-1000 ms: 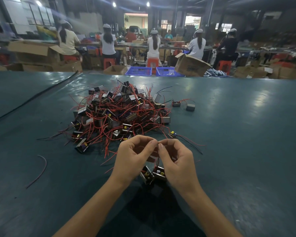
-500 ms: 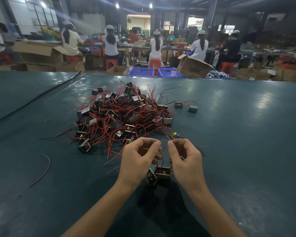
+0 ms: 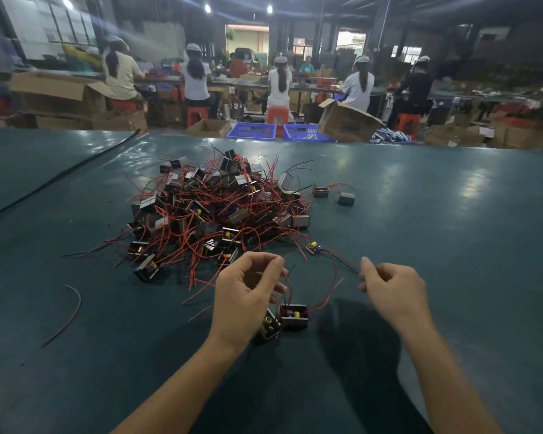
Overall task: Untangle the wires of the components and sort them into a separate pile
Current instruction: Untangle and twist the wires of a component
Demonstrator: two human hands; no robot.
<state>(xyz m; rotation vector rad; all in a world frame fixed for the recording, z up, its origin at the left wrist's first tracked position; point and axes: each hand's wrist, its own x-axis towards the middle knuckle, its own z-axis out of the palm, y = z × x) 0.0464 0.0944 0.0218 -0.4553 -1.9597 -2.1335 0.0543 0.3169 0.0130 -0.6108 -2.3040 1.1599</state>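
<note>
Where the tangled pair lies: two small black box-shaped components (image 3: 293,315) sit touching on the dull teal table (image 3: 452,245), low between the hands and nearer the left one.
Grip of the left hand (image 3: 246,292): fingers curled, thumb and forefinger pinching a thin red wire (image 3: 290,289) that climbs almost straight up from the pair.
Grip of the right hand (image 3: 392,289): fingers curled, tips closed on the end of a thin dark wire (image 3: 340,261) (the hand is blurred, so I call that pinch likely, not certain).
Run of the dark wire: it slants away and to the left from the right fingertips to a small circuit board with a yellow part (image 3: 311,246), at the near edge of the heap.
Heap: a big tangled mound of black blocks and red leads (image 3: 220,208), beyond both hands and left of centre.
Second red lead (image 3: 326,300): it curves out of the pair toward the right hand; whether it crosses the dark wire I cannot tell.
What the next pull turns on: the strands lie roughly along the line between the hands, so I judge that a sideways pull would separate them, with the left hand steadying the pair.
Loose pieces: two grey-black blocks (image 3: 346,198) lie just right of the heap, apart from it.
</note>
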